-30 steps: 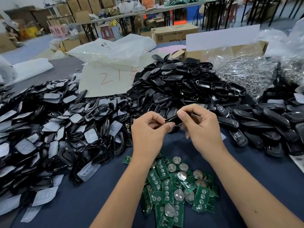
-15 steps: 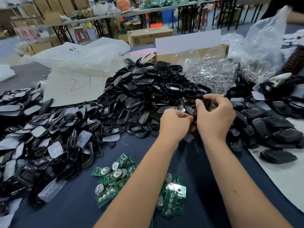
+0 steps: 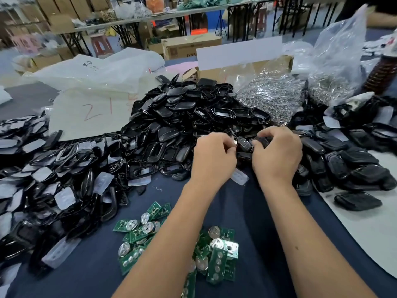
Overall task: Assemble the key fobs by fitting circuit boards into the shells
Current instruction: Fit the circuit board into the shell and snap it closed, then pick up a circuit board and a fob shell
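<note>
Black key fob [image 3: 245, 144] pinched between curled fingers of left hand [image 3: 212, 160] and right hand [image 3: 277, 155].

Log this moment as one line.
left hand: grips fob | right hand: grips fob | boards: on table, untouched

The hands have drawn slightly apart since half a second ago; the black fob [image 3: 245, 145] now shows between the left hand [image 3: 214, 158] and right hand [image 3: 277, 153].
</note>
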`<act>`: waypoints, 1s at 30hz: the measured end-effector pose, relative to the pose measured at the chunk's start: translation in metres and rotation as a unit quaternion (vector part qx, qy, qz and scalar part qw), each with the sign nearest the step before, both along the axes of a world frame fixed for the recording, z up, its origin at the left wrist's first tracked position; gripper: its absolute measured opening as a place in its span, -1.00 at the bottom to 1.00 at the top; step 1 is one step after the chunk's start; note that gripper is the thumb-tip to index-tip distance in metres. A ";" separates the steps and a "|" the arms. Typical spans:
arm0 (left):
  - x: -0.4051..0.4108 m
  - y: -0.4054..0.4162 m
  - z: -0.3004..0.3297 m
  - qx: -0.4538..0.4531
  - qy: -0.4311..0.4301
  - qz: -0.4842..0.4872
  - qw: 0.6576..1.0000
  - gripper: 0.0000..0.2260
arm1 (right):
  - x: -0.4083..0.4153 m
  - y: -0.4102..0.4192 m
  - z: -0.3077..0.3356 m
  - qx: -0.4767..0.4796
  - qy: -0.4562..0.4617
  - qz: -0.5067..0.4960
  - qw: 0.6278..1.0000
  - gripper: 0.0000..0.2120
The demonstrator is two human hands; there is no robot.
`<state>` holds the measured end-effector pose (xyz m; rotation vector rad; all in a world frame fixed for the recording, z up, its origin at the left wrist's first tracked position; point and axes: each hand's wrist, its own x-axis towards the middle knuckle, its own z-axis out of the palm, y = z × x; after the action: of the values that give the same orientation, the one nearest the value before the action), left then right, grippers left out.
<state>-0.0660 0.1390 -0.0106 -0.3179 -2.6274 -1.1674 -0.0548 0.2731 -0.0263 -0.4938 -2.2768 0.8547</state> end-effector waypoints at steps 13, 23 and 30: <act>-0.030 -0.059 -0.005 -0.218 0.066 -0.074 0.971 -0.62 | 0.000 -0.038 0.001 -0.061 0.166 0.191 0.965 -0.98; -0.037 -0.077 -0.002 -0.131 0.036 0.036 0.990 -0.89 | 0.005 -0.057 -0.005 -0.093 0.112 0.347 0.926 -0.82; -0.015 -0.120 -0.002 0.151 0.014 0.154 0.976 -0.83 | 0.020 -0.087 -0.007 0.006 -0.007 0.501 0.865 -0.81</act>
<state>-0.0805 0.0189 -0.0122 0.1269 -2.3169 -1.4069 -0.0350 0.1864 -0.0334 0.7970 -2.4938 1.2853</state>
